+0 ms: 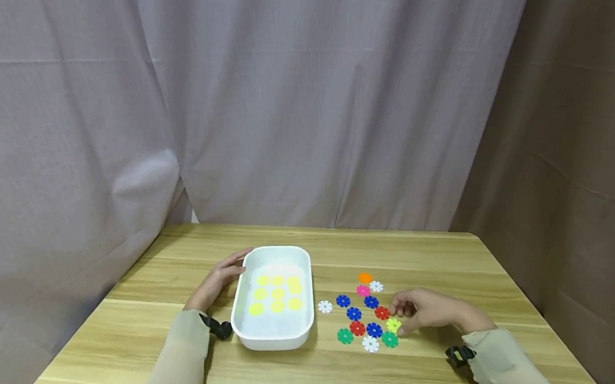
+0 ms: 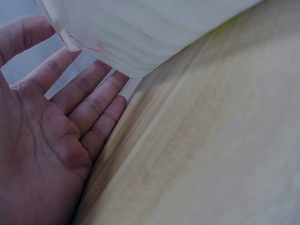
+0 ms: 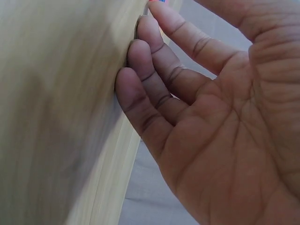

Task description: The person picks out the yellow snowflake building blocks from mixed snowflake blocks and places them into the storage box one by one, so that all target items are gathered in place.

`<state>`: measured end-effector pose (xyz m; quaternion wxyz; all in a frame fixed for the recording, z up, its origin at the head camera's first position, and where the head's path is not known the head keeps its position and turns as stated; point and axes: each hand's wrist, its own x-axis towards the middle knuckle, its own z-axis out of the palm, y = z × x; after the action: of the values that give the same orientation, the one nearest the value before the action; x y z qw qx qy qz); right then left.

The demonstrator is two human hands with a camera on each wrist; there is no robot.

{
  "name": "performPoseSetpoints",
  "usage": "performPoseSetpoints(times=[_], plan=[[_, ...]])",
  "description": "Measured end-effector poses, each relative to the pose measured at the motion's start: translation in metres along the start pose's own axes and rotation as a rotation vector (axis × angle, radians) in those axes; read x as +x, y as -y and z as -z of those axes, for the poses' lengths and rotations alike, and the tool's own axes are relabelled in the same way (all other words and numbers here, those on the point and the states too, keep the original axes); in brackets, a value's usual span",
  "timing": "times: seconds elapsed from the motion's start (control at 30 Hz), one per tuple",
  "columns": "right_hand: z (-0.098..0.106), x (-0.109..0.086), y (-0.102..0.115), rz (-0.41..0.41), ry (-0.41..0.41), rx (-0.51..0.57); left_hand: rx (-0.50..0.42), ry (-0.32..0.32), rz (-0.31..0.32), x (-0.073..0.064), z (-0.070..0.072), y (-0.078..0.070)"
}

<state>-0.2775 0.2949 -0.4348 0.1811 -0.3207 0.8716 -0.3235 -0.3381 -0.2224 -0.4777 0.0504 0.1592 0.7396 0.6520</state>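
My left hand [image 1: 221, 279] rests against the left side of a white plastic tray [image 1: 275, 341]; in the left wrist view its fingers [image 2: 89, 91] are nearly straight along the tray's outer wall. Several yellow discs [image 1: 277, 293] lie spread out inside the tray. On the right, my right hand [image 1: 428, 309] is over the table, with thumb and forefinger beside a yellow notched disc [image 1: 394, 325] that lies flat. The right wrist view shows loosely bent fingers [image 3: 136, 91] with their tips at the tabletop; that disc is hidden there.
Several notched discs lie on the wooden table [image 1: 406, 381] between tray and right hand: blue [image 1: 354, 313], red [image 1: 357, 328], green [image 1: 345, 336], white [image 1: 370, 344], pink [image 1: 363, 291] and orange [image 1: 365, 278]. Grey curtains [image 1: 302, 109] hang behind the table.
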Motion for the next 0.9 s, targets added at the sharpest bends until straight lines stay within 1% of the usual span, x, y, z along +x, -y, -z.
performPoseSetpoints(times=[0.23,0.5,0.9], plan=[[-0.0011,0.0008,0.0022,0.007,0.013,0.022,0.005,0.002,-0.012,-0.0001,0.0002,0.0004],[-0.0007,0.0004,0.005,0.008,0.015,0.005,-0.01,-0.005,0.02,0.0015,0.0011,0.002],[0.0026,-0.0013,0.0052,0.029,-0.019,-0.011,-0.004,-0.005,0.018,-0.0008,0.0004,-0.0008]])
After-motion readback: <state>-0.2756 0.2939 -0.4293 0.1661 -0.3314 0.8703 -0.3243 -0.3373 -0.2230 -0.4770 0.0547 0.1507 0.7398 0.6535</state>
